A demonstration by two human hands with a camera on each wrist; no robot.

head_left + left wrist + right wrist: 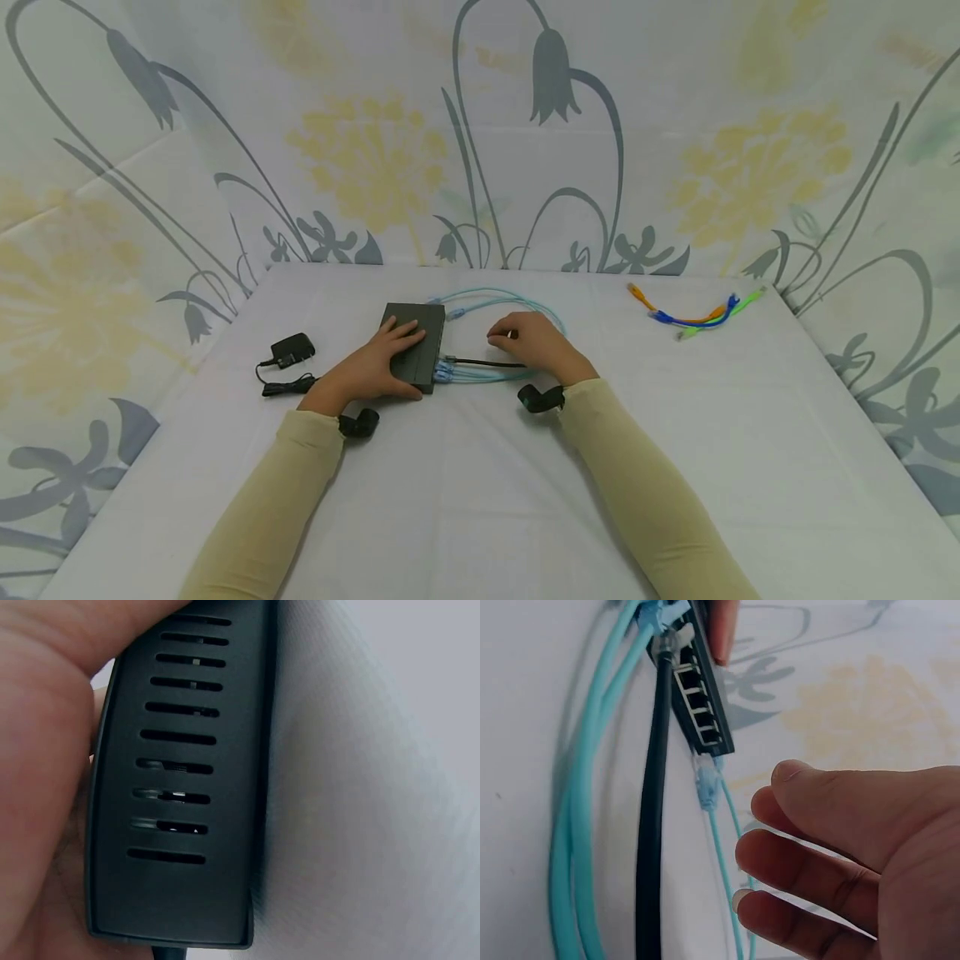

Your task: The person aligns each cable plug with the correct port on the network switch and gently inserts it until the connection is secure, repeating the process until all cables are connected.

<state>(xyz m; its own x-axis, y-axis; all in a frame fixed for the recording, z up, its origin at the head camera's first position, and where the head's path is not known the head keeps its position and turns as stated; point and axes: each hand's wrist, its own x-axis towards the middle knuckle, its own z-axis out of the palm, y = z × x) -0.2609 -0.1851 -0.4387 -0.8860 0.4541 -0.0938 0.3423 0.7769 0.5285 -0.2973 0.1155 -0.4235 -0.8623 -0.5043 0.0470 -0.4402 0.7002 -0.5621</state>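
Observation:
A black network switch [408, 363] lies on the white table, its row of ports facing right. My left hand [369, 363] holds it, fingers spread over the top and thumb along the near vented side [169, 780]. Light-blue network cables [491, 377] and a black network cable [487, 362] run from its near ports; open ports [697, 701] follow along the row. Two loose light-blue plugs [706, 786] lie by the far end. Hovering above the black cable, right of the switch, my right hand [536, 340] has its fingers loosely bent and nothing between them.
A black power adapter [292, 350] with a bundled cord [288, 387] lies left of the switch. Orange [638, 294], blue [701, 322] and green [750, 300] short cables cross each other at the back right. Patterned cloth [495, 167] stands behind the table.

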